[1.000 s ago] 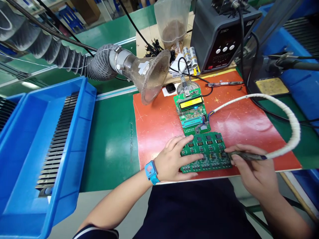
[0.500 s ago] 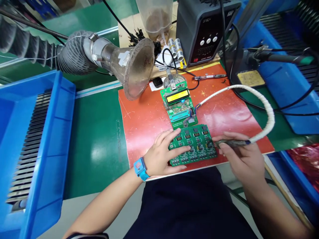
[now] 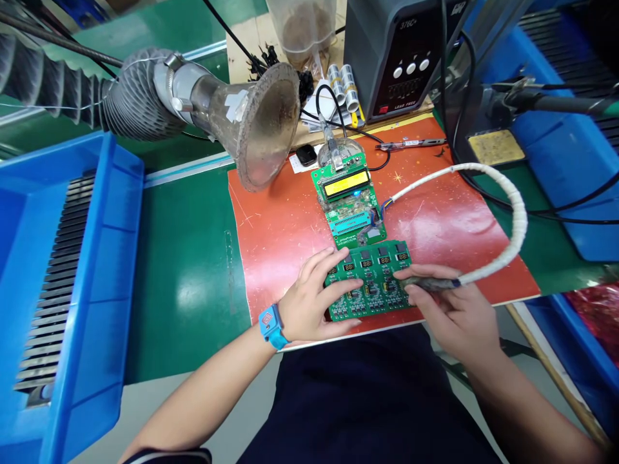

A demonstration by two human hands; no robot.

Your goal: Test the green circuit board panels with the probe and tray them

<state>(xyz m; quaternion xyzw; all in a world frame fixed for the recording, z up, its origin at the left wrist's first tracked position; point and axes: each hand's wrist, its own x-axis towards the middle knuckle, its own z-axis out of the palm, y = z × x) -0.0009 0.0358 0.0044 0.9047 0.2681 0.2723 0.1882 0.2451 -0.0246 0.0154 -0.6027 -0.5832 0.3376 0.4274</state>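
Observation:
A green circuit board panel (image 3: 374, 299) with a row of small digit displays lies on the red mat (image 3: 285, 219). My left hand (image 3: 314, 299) rests over its left part, fingers spread and palm down. In my right hand (image 3: 452, 306) is a dark probe (image 3: 432, 283), pinched between thumb and fingers, its tip over the panel's right part. Whether the tip touches the panel I cannot tell. From the probe a white wrapped cable (image 3: 517, 225) loops round to the programmer board (image 3: 351, 206), which has a lit yellow screen and sits just behind the panel.
On the left stands a blue bin (image 3: 106, 258) with a row of dark slats. A fume extraction funnel (image 3: 268, 129) hangs over the mat's back left. Behind the mat stand a black soldering unit (image 3: 387, 58) and a clear container (image 3: 304, 29). A pen (image 3: 411, 145) lies near it.
My right hand has moved left with the probe, from the panel's right edge to over its right part. My left hand stays on the panel. The view has shifted slightly.

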